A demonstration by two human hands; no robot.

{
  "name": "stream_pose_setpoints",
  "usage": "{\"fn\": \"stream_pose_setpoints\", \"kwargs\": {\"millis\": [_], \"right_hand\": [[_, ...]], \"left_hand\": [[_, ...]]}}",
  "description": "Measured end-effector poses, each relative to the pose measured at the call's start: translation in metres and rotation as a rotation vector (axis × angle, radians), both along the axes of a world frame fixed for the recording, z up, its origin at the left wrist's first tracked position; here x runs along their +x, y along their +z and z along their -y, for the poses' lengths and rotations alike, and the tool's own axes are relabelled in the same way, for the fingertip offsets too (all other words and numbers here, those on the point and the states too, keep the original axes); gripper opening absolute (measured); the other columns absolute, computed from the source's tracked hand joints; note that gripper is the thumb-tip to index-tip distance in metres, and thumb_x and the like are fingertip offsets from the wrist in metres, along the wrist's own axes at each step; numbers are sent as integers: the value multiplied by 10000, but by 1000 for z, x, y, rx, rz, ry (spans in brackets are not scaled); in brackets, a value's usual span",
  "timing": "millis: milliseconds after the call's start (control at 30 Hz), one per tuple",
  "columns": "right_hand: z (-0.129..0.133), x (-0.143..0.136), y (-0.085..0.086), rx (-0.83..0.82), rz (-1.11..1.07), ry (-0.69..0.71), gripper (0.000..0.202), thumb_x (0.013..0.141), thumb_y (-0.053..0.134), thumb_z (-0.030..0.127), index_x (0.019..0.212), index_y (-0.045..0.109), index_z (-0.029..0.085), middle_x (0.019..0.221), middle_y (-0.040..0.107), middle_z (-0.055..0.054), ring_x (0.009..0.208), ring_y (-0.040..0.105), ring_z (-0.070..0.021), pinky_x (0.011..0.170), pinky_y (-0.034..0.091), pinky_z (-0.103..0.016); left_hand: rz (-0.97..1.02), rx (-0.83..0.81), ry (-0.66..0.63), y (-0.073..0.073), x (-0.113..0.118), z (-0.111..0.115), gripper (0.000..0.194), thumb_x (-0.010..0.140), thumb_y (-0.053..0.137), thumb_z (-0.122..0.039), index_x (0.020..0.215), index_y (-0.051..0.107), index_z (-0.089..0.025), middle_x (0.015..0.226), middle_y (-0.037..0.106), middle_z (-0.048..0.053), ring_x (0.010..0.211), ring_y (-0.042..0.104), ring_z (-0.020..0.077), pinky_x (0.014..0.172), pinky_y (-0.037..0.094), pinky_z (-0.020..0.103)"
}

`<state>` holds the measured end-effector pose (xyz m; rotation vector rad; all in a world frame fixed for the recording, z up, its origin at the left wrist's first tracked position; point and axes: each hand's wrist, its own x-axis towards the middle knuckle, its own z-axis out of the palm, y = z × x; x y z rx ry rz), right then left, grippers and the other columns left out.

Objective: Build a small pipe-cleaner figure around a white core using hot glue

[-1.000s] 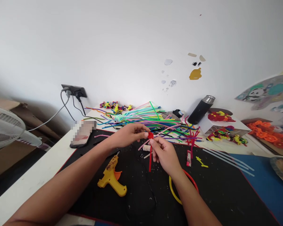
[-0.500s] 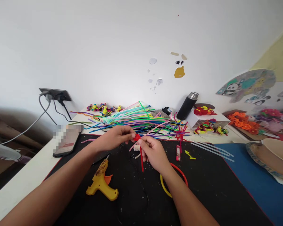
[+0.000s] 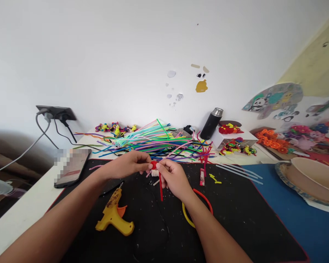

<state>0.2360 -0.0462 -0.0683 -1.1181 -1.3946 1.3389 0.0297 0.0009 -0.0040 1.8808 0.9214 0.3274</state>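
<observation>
One red strip (image 3: 161, 191) above the mat (image 3: 230, 219), left hand (image 3: 137, 162) pinching its top, right hand (image 3: 177, 177) gripping just below, pale bowl (image 3: 315, 175) at right, white box (image 3: 218, 139) farther back, red-and-yellow pieces (image 3: 229, 129) at its top, orange pieces (image 3: 271, 140) beside it

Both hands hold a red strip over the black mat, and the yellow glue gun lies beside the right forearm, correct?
Not quite: in the head view, the yellow glue gun lies beside the left forearm. The left hand and right hand do hold the red strip over the black mat.
</observation>
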Motion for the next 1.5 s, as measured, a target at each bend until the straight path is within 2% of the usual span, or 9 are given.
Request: {"fn": "stream_pose_setpoints", "kwargs": {"millis": [167,433,567,800,933,1067,1200,1367,1500], "right_hand": [[0,1,3,-9,-17,-15,362,936,603,537,827,588,191,498,537,64,383,499,-92,399,342,-188],[2,-2,3,15,-43,-43,338,945,596,521,854,598,195,503,525,73,379,475,-88,403,344,-194],[6,-2,7,35,-37,-36,291,959,583,463,840,607,198,525,528,70,401,481,-89,421,359,-199],[12,-7,15,32,-6,27,243,946,606,392,806,637,196,512,503,70,407,476,-96,439,373,-211],[12,-8,14,26,22,27,246,953,602,390,819,661,192,531,507,63,430,491,-98,447,391,-206],[12,-10,9,11,38,45,235,958,603,397,846,663,199,542,508,65,437,494,-101,441,396,-202],[12,-10,4,16,70,46,236,961,607,417,876,670,205,577,533,60,460,531,-108,453,404,-208],[11,-8,0,62,130,42,262,973,595,440,882,679,209,602,540,53,480,536,-109,474,382,-216],[10,-7,0,78,119,32,280,981,585,462,885,664,212,586,544,54,476,534,-113,475,381,-221]], "left_hand": [[73,-36,94,-2,10,3,434,871,650,-613,819,660,-182,741,665,17,698,596,179,668,447,285],[254,-73,194,-21,20,3,371,859,708,-540,791,645,-181,710,635,-9,640,576,152,644,456,277],[226,-70,176,-16,17,2,376,873,700,-543,797,673,-176,729,648,3,664,582,157,660,457,278],[168,20,120,-6,2,-3,376,927,644,-538,938,737,-174,860,718,49,779,618,189,758,495,311],[169,142,127,-2,-1,-2,329,905,688,-501,1003,757,-195,969,742,62,912,656,226,845,504,333],[101,247,98,3,0,1,283,906,672,-472,947,771,-211,911,749,51,864,661,221,804,509,315],[14,222,94,2,0,3,260,894,656,-456,935,764,-223,842,755,21,787,673,208,727,505,284],[-83,188,70,-1,-3,1,245,878,669,-451,939,778,-239,862,769,9,815,688,215,719,495,267],[-18,89,84,-2,-4,-2,284,871,674,-476,913,769,-212,815,752,16,763,660,202,713,496,275]]}}
